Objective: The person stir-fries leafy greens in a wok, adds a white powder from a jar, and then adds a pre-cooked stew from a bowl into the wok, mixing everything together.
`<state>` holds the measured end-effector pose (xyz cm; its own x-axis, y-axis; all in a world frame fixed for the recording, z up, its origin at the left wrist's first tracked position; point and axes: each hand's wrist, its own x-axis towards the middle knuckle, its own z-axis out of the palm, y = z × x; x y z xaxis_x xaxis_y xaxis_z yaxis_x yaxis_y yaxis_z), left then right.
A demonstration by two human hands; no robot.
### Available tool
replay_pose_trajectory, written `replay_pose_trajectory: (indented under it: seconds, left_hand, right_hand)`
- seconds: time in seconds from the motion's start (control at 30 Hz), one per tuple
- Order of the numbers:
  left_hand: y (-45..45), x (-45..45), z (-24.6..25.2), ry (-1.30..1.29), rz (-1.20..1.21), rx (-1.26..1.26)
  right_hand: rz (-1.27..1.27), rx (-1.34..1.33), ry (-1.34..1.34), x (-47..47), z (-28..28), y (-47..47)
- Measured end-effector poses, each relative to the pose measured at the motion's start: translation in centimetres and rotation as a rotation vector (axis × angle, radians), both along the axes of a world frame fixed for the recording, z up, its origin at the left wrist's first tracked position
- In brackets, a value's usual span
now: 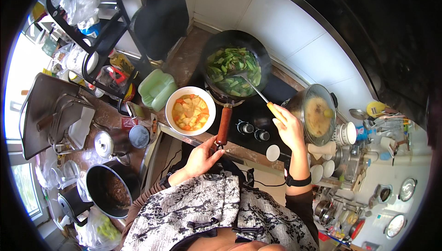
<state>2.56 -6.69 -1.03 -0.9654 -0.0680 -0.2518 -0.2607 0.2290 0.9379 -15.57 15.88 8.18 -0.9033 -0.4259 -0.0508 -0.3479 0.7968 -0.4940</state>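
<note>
Chopped green vegetables point(236, 61) lie in a dark wok point(264, 49) on the stove, with some liquid around them. My right hand point(288, 128) grips the yellow handle of a metal spatula point(257, 90), whose blade rests among the greens. The wok's reddish-brown wooden handle point(226, 123) points towards me. My left hand point(203, 157) is at that handle's near end, thumb and fingers closed around the tip. Just left of the handle stands a white bowl point(168, 111) of diced potato and carrot in broth point(191, 112).
A glass-lidded pot point(319, 113) stands on the stove's right, near my right forearm. Left of the bowl are a green plastic container point(158, 89), a metal kettle point(112, 144) and a deep black pot point(90, 178). A black rack point(108, 37) holds jars and bags. Stacked bowls point(345, 133) stand at right.
</note>
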Motion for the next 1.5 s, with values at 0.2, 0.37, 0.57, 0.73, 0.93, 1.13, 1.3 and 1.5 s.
replay_pose_trajectory:
  seconds: [0.2, 0.37, 0.57, 0.73, 0.93, 1.13, 1.3, 1.5]
  left_hand:
    - [0.1, 0.5, -0.6, 0.005, 0.033, 0.005]
    - [-0.8, 1.6, -0.9, 0.010, 0.105, 0.000]
    - [-2.2, 2.7, -1.3, -0.071, 0.221, 0.009]
    - [-2.8, 3.4, -2.2, -0.069, 0.371, 0.048]
    - [-4.0, 3.5, -2.8, -0.115, 0.521, 0.068]
    - [-4.2, 4.1, -2.4, 0.017, 0.566, -0.113]
    - [-3.9, 4.3, -1.6, 0.023, 0.579, -0.112]
    - [-2.6, 5.8, -0.8, 0.041, 0.676, -0.158]
  right_hand:
    - [-0.116, -0.328, -0.120, -1.7, -0.6, 1.1]
    - [-0.111, -0.217, 0.061, -3.7, -4.2, -3.1]
    - [-0.081, -0.027, -0.017, -2.8, -5.3, -4.3]
    - [0.005, -0.185, -0.028, -0.9, -2.9, -1.9]
    - [-0.099, -0.081, -0.078, 1.3, -1.4, 0.6]
    - [0.001, -0.158, -0.005, 0.9, -5.5, 0.2]
    - [0.051, -0.160, -0.114, 0.0, -8.3, 2.2]
    - [0.046, -0.137, -0.240, -0.4, -9.7, 3.4]
